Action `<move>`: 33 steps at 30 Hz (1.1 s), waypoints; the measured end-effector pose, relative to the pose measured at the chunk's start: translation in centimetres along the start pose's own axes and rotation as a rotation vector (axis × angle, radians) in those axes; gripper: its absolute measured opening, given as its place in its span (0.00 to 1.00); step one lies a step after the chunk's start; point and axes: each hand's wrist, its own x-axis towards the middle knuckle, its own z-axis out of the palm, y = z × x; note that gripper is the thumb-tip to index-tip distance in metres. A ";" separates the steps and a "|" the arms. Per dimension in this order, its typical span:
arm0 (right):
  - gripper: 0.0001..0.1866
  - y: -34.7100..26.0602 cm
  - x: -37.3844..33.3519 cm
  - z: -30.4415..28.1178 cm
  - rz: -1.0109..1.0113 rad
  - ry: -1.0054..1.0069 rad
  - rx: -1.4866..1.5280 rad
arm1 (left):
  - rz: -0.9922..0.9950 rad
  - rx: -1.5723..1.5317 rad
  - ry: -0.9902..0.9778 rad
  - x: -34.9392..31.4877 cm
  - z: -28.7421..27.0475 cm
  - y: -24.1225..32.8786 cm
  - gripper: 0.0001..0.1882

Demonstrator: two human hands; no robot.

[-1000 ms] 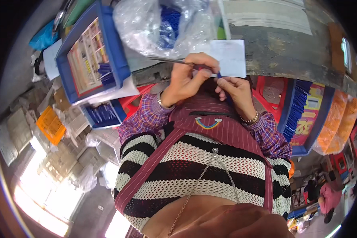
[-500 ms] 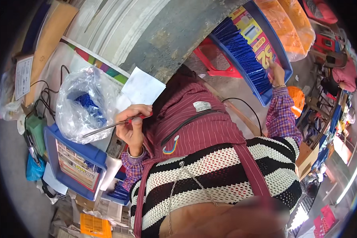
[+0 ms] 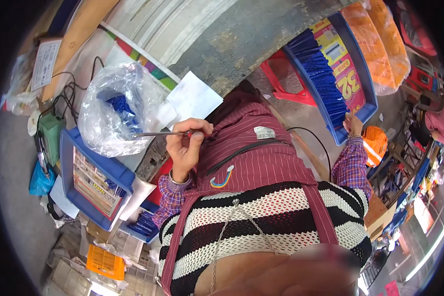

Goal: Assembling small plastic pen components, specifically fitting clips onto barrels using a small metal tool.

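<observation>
My left hand is closed round a screwdriver with a red handle and a long thin metal shaft. The shaft points left, over the edge of a clear plastic bag with thin blue pieces inside. Next to this hand, a square white paper lies on the bench. My right hand, fingers curled in, is at the near end of a tilted blue tray. Many slim blue pieces fill the tray's left side. Anything between those fingers is too small to make out.
Below the bag stands another blue tray. A grey bench top stretches across the front, with a red stool beside it. Orange crates in plastic stand at far right. A black cable hangs near my right arm.
My right hand has drawn back from the tray's middle to its near end. In my left hand, the screwdriver has turned from slanting to nearly level. The whole view has shifted slightly.
</observation>
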 end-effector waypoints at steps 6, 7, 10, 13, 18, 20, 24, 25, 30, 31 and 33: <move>0.24 -5.8 -3.4 4.2 -0.264 -0.275 0.139 | -0.047 0.028 0.047 -0.5 0.3 -0.3 0.08; 0.26 -7.6 -5.9 5.7 -0.295 -0.398 0.203 | -0.063 0.038 0.050 -0.6 0.2 -0.3 0.08; 0.31 -11.9 -11.7 10.8 -0.232 -0.873 0.334 | -0.099 0.130 0.075 -0.5 0.1 0.2 0.07; 0.36 -14.6 -19.5 14.6 -0.243 -1.177 0.300 | -0.048 0.246 0.047 -0.6 0.6 1.2 0.07; 0.37 -16.2 -27.1 18.4 -0.265 -1.562 0.017 | 0.075 0.358 0.168 -1.2 0.4 3.5 0.07; 0.37 -16.2 -27.7 18.4 -0.214 -1.713 0.037 | 0.087 0.302 0.232 -1.2 0.2 4.5 0.06; 0.27 -16.2 -28.5 18.8 -0.142 -1.776 -0.025 | 0.092 0.234 0.307 -1.9 -0.6 6.1 0.06; 0.26 -16.4 -29.6 18.6 -0.147 -1.748 -0.071 | 0.089 0.247 0.335 -2.3 -0.8 6.5 0.06; 0.25 -15.9 -32.0 19.0 -0.151 -1.803 -0.156 | 0.206 0.470 0.474 -3.1 -3.3 11.2 0.05; 0.25 -15.7 -32.2 19.2 -0.152 -1.800 -0.158 | 0.165 0.571 0.512 -3.5 -4.1 12.2 0.04; 0.24 -15.4 -32.6 19.5 -0.128 -1.814 -0.226 | 0.083 0.685 0.617 -4.6 -5.8 14.2 0.04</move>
